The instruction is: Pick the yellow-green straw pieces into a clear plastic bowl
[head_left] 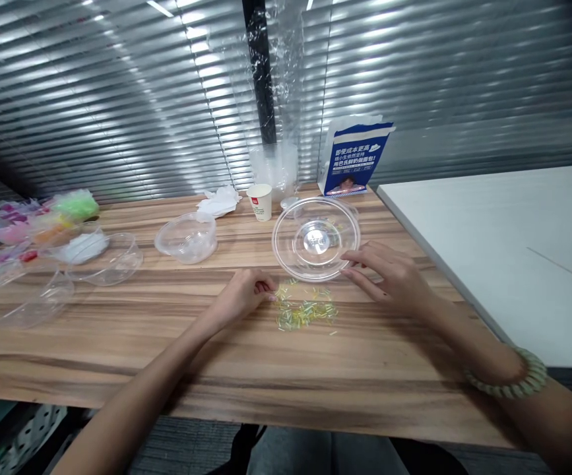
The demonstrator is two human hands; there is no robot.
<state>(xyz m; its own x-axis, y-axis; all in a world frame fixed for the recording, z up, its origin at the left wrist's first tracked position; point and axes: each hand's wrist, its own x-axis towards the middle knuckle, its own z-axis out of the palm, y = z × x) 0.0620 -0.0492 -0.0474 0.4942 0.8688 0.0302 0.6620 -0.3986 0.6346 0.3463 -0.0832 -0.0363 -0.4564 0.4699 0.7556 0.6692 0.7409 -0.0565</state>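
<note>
Round clear plastic container point(315, 241) touching parted right fingers point(369, 258), left fingers point(264, 282) curled, grips unclear.

1 head-worn camera looks forward and down over a wooden table point(389, 389), near enough to catch the wearer's lap point(328, 452) at the bottom edge, with window blinds point(142, 99) filling the top of the 1 view.

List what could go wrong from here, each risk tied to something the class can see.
The left hand might scatter the small yellow-green pieces, which lie loose on the wood. The right hand, its fingers at the rim of the clear round container, could tip it. Pushed back, that container might knock the paper cup.
</note>
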